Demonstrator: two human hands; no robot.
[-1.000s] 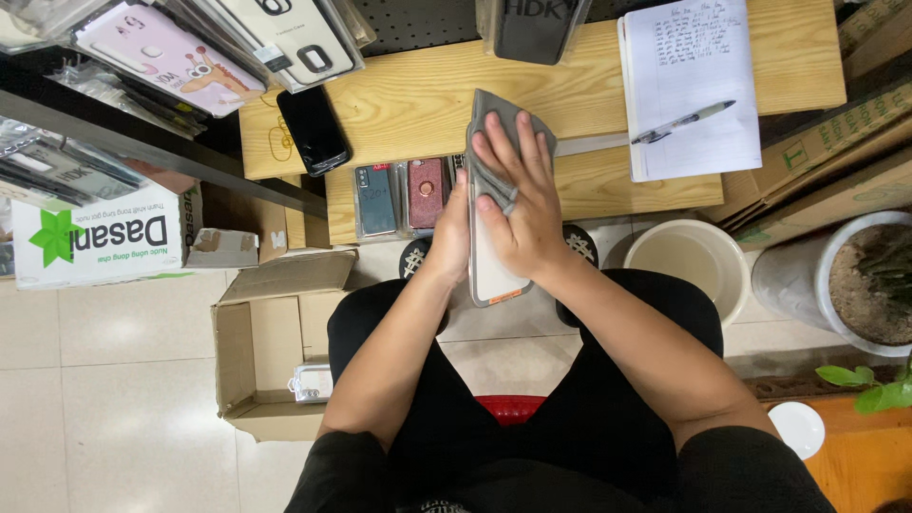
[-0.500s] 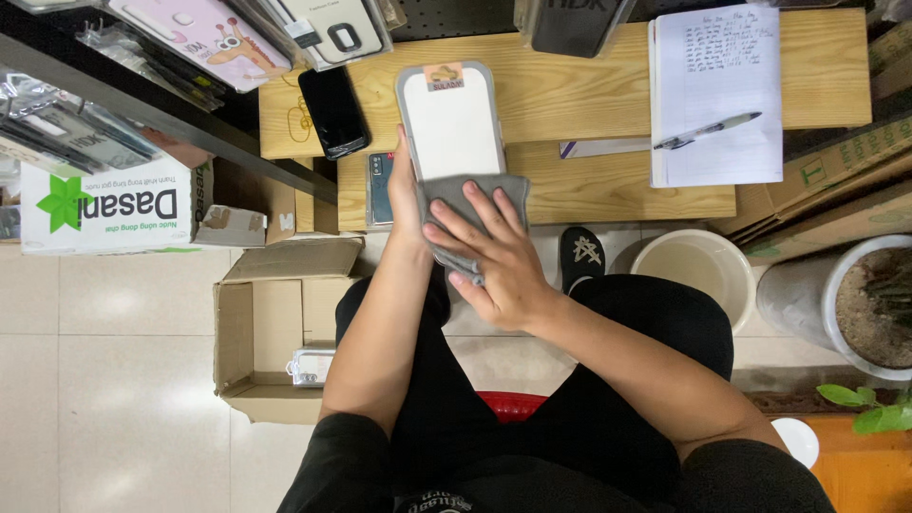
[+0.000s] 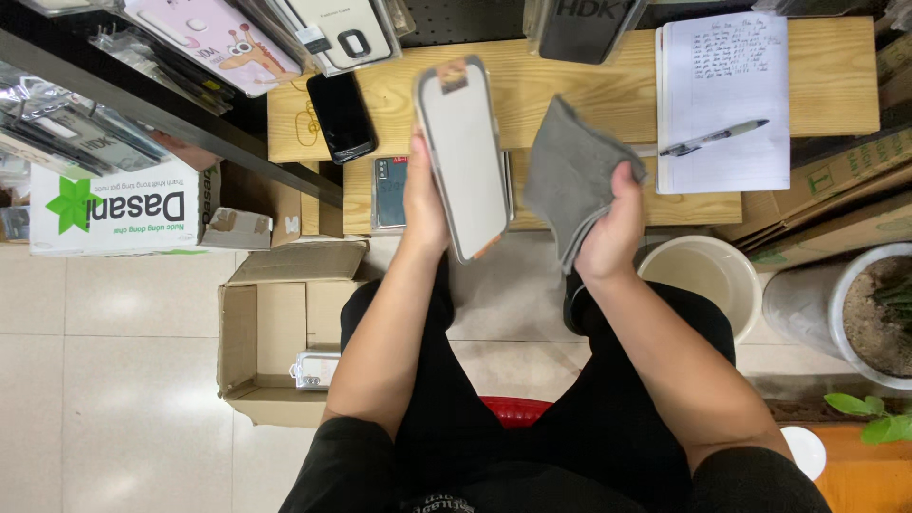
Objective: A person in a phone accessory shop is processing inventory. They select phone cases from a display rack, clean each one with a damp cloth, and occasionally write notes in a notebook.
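My left hand (image 3: 425,195) holds up a slim phone case (image 3: 465,157) with a pale face and grey rim, tilted upright over the wooden bench (image 3: 541,76). To its right, my right hand (image 3: 608,233) grips a folded grey cloth (image 3: 570,176), held apart from the case. A black phone (image 3: 341,116) lies on the bench to the left. Another packaged case (image 3: 389,193) lies on the lower wooden step behind my left hand.
A notebook (image 3: 722,95) with a pen (image 3: 714,139) lies on the bench at right. An open cardboard box (image 3: 275,332) sits on the tiled floor at left. A cream bucket (image 3: 708,275) and a plant pot (image 3: 869,313) stand at right. Packaged cases hang on a rack (image 3: 218,38).
The cloth was pressed on the case with my right hand over it. Now the right hand has pulled the cloth off to the right, and the case stands raised in my left hand.
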